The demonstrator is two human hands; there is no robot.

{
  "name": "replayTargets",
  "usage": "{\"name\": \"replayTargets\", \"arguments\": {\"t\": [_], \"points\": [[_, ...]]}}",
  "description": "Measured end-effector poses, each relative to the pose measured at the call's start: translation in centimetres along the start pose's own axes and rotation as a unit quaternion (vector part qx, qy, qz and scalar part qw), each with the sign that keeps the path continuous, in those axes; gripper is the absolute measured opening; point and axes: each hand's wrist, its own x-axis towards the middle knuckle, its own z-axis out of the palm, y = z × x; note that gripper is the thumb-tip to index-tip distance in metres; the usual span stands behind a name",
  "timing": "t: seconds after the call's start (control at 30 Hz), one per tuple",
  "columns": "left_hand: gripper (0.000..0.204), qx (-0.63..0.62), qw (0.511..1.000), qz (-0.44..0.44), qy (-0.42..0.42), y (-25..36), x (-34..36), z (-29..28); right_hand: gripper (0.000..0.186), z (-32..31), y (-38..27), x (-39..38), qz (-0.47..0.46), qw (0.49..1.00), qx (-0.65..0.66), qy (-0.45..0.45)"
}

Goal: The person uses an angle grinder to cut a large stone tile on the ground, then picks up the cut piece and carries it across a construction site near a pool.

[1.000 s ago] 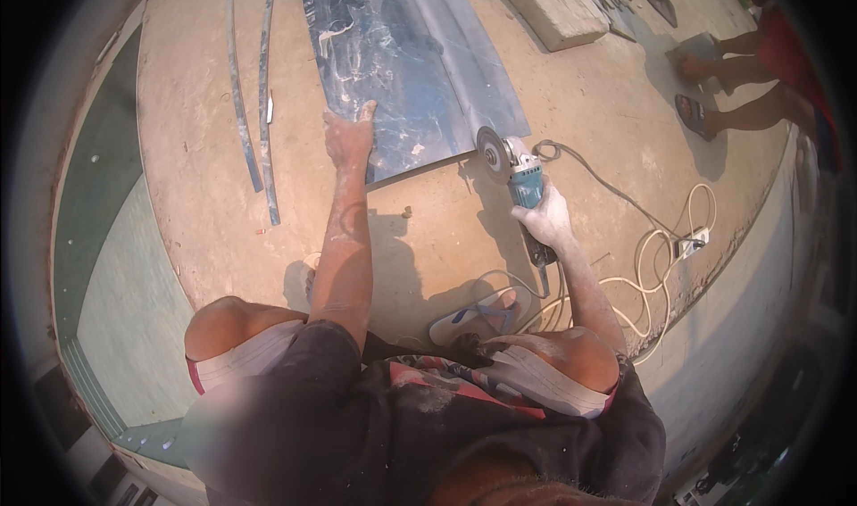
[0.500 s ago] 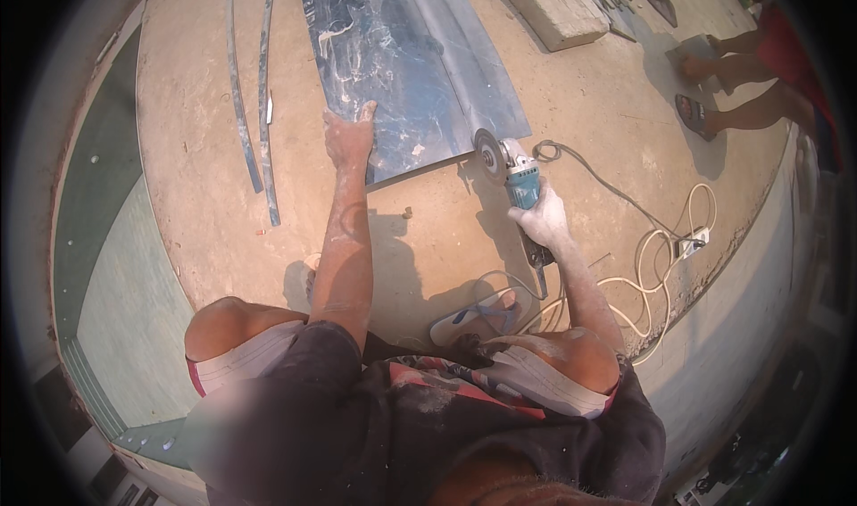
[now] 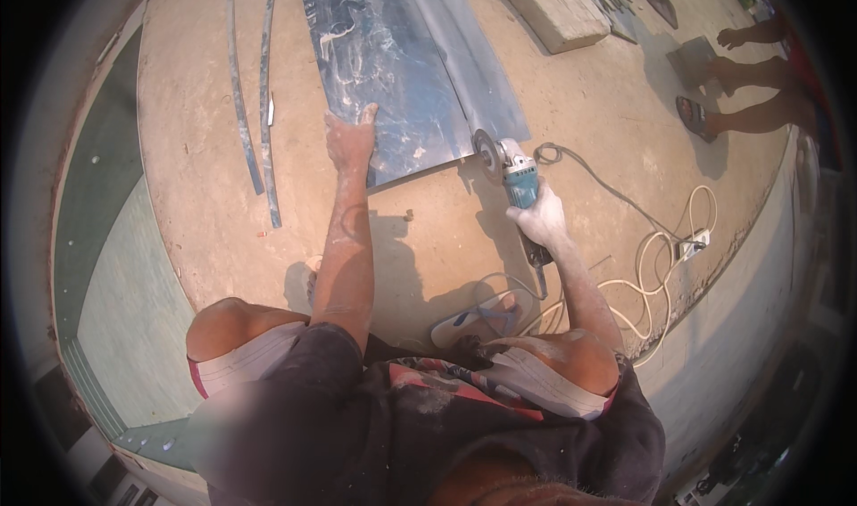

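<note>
A long bluish metal sheet (image 3: 393, 87), smeared with white and creased lengthwise, stretches away from me on the ground. My left hand (image 3: 351, 137) grips its left edge close to the near corner, thumb on top; the other fingers are partly hidden. Powdered white, my right hand (image 3: 541, 219) is wrapped round the teal body of an angle grinder (image 3: 521, 183). The grinder's disc (image 3: 486, 154) stands on edge at the sheet's near end, toward the right corner. It appears to touch the sheet there.
Two narrow strips (image 3: 267, 131) lie left of the sheet. A concrete beam (image 3: 558, 15) is at the far right. Cables (image 3: 656, 278) loop around a white socket block (image 3: 694, 243) on the right. Another person's legs (image 3: 759, 109) are at upper right. My sandalled foot (image 3: 482, 319) is below the grinder.
The grinder has shifted very slightly left along the sheet's end. At upper right the other person's legs have moved and a hand now shows. My left hand stays in place.
</note>
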Motion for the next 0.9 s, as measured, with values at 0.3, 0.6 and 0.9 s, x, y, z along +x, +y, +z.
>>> {"name": "replayTargets", "arguments": {"t": [0.3, 0.6, 0.9], "points": [[0.108, -0.008, 1.0, -0.01, -0.026, 0.4, -0.1, -0.2, 0.076, -0.1, 1.3, 1.2, -0.029, 0.998, 0.03, 0.043], [0.109, 0.01, 1.0, -0.016, -0.014, 0.2, 0.1, -0.1, 0.082, -0.4, 1.0, 0.2, -0.005, 1.0, 0.024, 0.018], [0.113, 0.024, 1.0, -0.017, -0.007, 0.0, 0.2, 0.3, 0.083, -0.2, 0.3, -0.4, 0.013, 1.0, 0.015, -0.003]]}}
